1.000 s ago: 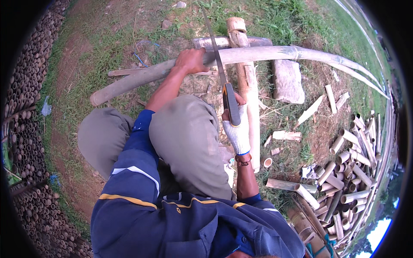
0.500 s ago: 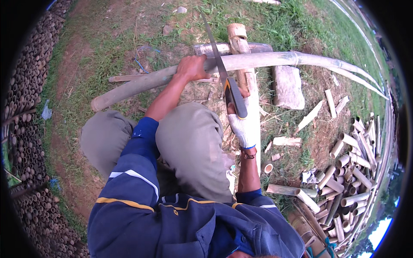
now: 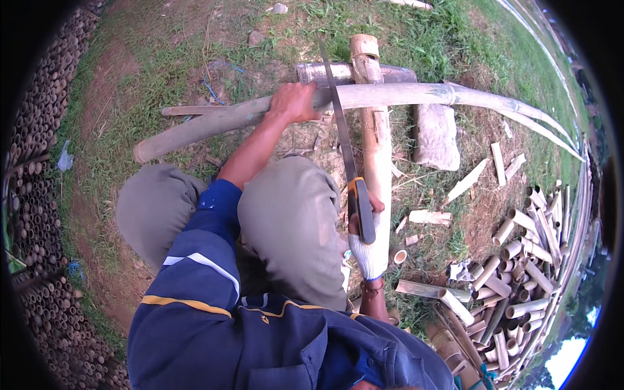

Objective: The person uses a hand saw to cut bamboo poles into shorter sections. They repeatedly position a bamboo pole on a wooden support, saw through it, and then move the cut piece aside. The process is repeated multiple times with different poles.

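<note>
A long bamboo pole [image 3: 396,95] lies crosswise over a pale wooden beam [image 3: 375,149]. My bare left hand [image 3: 294,103] is closed over the pole's top, left of the beam. In my right hand [image 3: 368,244], which wears a white knit glove with bare fingertips, is the black and yellow handle of a handsaw [image 3: 344,133]. The blade points away from me and lies across the pole just right of my left hand. Whether its teeth have cut into the bamboo cannot be made out.
A squared block [image 3: 436,136] stands under the pole, right of the beam. A short log [image 3: 325,73] lies crosswise behind. Cut bamboo pieces [image 3: 513,279] are heaped at the right, wood offcuts [image 3: 467,182] lie nearer, and stacked bamboo [image 3: 39,162] lines the left.
My right hand has drawn the saw back toward me, so less of the blade reaches beyond the pole. My left hand keeps its place on the bamboo.
</note>
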`<action>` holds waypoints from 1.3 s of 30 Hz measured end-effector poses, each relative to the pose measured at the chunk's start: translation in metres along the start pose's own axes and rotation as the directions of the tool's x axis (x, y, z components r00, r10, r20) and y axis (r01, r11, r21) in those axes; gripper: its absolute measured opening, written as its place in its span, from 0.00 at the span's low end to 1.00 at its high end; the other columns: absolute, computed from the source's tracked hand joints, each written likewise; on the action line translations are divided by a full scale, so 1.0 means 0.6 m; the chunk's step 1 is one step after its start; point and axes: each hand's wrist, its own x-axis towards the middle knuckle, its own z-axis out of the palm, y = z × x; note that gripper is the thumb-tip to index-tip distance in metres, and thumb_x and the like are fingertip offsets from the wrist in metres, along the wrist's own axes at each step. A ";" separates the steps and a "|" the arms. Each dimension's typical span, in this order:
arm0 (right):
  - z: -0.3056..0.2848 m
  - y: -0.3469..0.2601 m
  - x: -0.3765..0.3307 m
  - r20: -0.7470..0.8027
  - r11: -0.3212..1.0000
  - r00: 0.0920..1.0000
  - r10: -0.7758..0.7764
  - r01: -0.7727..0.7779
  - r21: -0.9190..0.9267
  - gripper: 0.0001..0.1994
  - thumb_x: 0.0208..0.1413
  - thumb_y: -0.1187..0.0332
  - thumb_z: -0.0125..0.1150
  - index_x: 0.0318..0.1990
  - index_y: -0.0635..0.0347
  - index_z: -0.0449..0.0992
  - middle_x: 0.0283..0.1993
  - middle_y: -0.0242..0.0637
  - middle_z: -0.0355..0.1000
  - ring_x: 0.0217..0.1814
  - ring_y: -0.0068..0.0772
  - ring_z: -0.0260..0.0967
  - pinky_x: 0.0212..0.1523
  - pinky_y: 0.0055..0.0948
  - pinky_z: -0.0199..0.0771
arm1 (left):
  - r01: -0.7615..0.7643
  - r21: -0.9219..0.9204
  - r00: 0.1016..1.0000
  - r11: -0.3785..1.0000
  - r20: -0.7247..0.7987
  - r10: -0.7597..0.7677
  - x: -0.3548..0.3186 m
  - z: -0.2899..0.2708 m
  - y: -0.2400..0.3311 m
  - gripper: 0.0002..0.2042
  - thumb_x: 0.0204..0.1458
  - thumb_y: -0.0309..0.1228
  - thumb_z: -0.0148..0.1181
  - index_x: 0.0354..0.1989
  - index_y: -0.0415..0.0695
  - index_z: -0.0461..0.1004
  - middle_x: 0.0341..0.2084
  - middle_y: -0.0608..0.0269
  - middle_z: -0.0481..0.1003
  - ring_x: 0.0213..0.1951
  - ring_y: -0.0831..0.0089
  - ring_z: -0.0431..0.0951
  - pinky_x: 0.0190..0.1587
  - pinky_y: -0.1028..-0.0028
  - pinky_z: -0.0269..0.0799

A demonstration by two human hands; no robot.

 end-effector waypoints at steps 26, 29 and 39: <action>0.069 -0.010 0.161 0.044 0.951 0.988 0.148 -0.155 0.269 0.34 0.59 0.81 0.64 0.75 0.62 0.65 0.49 0.35 0.72 0.43 0.25 0.71 0.50 0.27 0.76 | -0.085 -0.046 0.996 0.995 -0.017 0.084 0.016 -0.025 0.001 0.37 0.44 0.49 0.80 0.63 0.41 0.81 0.47 0.42 0.88 0.50 0.48 0.90 0.61 0.53 0.84; 0.024 0.035 -0.062 0.035 0.955 0.982 0.185 -0.188 0.229 0.33 0.63 0.77 0.64 0.75 0.66 0.64 0.64 0.42 0.71 0.56 0.36 0.74 0.62 0.34 0.74 | -0.065 -0.045 0.998 0.997 -0.014 0.064 0.020 -0.004 -0.019 0.41 0.42 0.49 0.80 0.64 0.40 0.80 0.46 0.39 0.87 0.49 0.43 0.89 0.59 0.51 0.83; 0.066 -0.016 0.192 -0.093 0.993 0.995 -0.039 0.049 0.103 0.25 0.66 0.77 0.60 0.70 0.62 0.70 0.57 0.45 0.76 0.58 0.38 0.74 0.63 0.36 0.74 | -0.057 -0.031 0.998 0.998 -0.043 0.056 0.024 -0.019 0.013 0.39 0.44 0.49 0.79 0.65 0.41 0.80 0.44 0.39 0.88 0.48 0.44 0.89 0.57 0.49 0.84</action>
